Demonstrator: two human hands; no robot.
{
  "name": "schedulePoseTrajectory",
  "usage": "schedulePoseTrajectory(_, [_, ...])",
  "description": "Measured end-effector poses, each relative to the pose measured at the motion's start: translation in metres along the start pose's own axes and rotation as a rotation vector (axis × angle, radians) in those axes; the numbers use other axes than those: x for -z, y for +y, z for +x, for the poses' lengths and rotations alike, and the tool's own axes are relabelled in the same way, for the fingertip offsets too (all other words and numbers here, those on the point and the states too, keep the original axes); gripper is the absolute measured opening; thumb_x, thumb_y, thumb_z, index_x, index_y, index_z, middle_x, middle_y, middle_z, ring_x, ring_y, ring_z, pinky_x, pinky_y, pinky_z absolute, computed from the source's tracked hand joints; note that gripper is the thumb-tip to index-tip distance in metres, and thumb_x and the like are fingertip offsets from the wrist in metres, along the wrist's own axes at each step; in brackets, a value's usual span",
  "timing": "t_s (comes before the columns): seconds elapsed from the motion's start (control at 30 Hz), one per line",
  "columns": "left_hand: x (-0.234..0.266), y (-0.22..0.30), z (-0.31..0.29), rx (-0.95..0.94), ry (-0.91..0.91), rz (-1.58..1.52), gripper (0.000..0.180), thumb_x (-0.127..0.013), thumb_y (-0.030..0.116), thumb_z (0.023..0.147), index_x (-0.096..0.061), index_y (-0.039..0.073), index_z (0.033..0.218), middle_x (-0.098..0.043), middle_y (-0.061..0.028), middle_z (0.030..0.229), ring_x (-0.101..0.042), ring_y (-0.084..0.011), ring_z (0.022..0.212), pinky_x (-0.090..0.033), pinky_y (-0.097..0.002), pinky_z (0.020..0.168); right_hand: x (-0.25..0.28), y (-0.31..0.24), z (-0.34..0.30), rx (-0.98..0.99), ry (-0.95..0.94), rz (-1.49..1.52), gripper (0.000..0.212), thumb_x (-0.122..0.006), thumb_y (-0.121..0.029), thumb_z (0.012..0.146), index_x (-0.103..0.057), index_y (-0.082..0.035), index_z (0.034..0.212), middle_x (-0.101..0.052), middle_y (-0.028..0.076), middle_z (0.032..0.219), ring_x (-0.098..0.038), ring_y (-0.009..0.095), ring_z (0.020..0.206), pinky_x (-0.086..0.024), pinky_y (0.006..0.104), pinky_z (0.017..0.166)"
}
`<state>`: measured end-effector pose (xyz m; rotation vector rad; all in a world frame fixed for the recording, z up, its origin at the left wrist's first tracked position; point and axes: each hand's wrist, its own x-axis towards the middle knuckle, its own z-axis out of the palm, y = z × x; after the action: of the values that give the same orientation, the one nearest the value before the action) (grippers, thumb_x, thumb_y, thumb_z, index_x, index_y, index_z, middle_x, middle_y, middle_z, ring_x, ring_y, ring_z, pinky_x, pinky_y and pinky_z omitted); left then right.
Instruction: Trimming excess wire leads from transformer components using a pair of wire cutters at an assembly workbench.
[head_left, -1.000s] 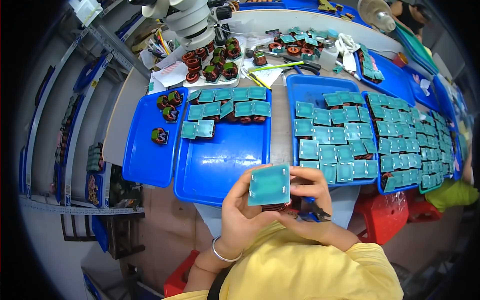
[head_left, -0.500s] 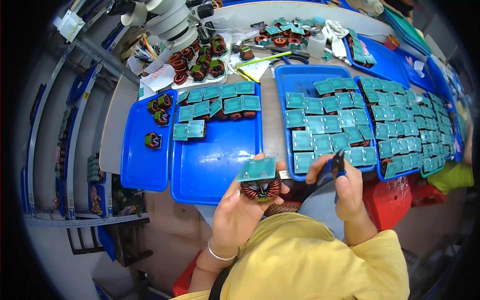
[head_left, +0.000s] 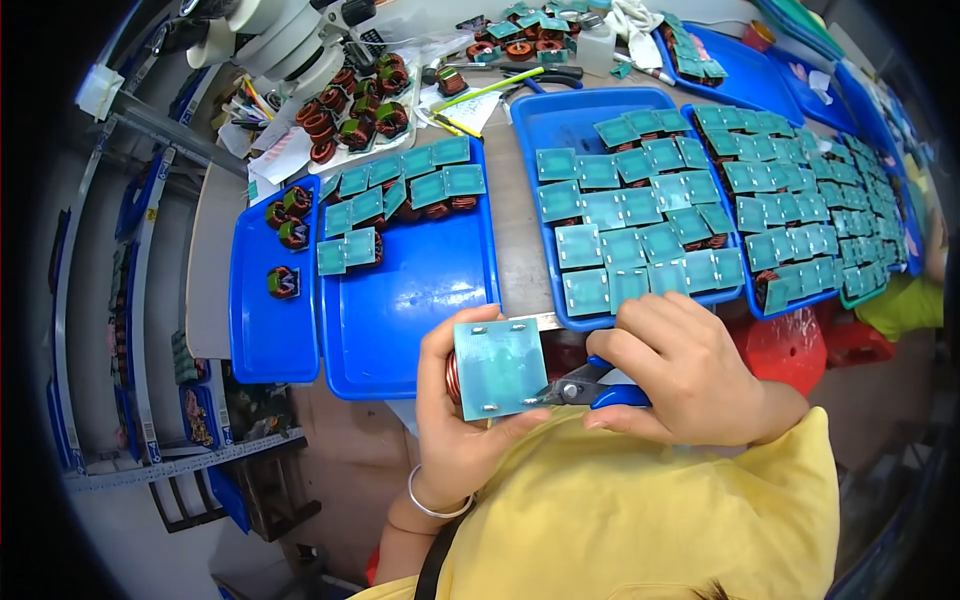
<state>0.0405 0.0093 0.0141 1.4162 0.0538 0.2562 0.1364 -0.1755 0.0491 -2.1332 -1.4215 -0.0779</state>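
My left hand (head_left: 455, 420) grips a toroidal coil (head_left: 453, 378) by its sides, with its square green circuit board (head_left: 500, 368) facing up. Short silvery pins stick out near the board's corners. My right hand (head_left: 680, 370) is closed around the blue handles of a pair of side cutters (head_left: 575, 388). The cutters' jaws touch or nearly touch the pin at the board's lower right corner; whether they have closed on it I cannot tell. Most of the copper winding is hidden beneath the board.
A half-filled blue tray (head_left: 410, 320) of boarded coils lies ahead on the left, beside a narrower blue tray (head_left: 262, 340) with several coils. To the right, a blue tray (head_left: 540, 110) holds rows of boarded coils. A microscope (head_left: 290, 40) stands at the back left, and a red stool (head_left: 785, 350) at the right.
My left hand has turned the coil so its board faces up. My right hand has swung the side cutters leftward, from upright beside the coil to the board's lower right corner. The view has shifted.
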Motion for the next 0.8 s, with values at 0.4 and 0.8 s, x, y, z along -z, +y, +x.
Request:
schedulePoseTrajectory(0.4, [-0.002, -0.003, 0.002, -0.154, -0.012, 0.309, 0.083, -0.084, 0.034, 0.059, -0.038, 0.002, 0.12, -0.048, -0.0095, 0.103, -0.054, -0.0165, 0.084, -0.047, -0.0253, 0.069, 0.013, -0.002, -0.011, -0.034, -0.061, -0.035, 0.042, -0.069, -0.04, 0.069, -0.051, -0.007, 0.088, -0.043, 0.007, 0.075, -0.047, 0.022, 0.069, -0.036, 0.0322, 0.06])
schedulePoseTrajectory(0.8, [-0.013, -0.003, 0.006, -0.25, -0.067, 0.501, 0.081, -0.083, 0.037, 0.059, -0.04, 0.002, 0.118, -0.048, -0.0088, 0.106, -0.05, -0.016, 0.093, -0.045, -0.0271, 0.076, 0.005, 0.005, -0.029, -0.049, -0.046, -0.029, 0.045, -0.064, -0.044, 0.073, -0.055, -0.002, 0.086, -0.045, 0.008, 0.072, -0.047, 0.025, 0.062, -0.037, 0.0357, 0.056])
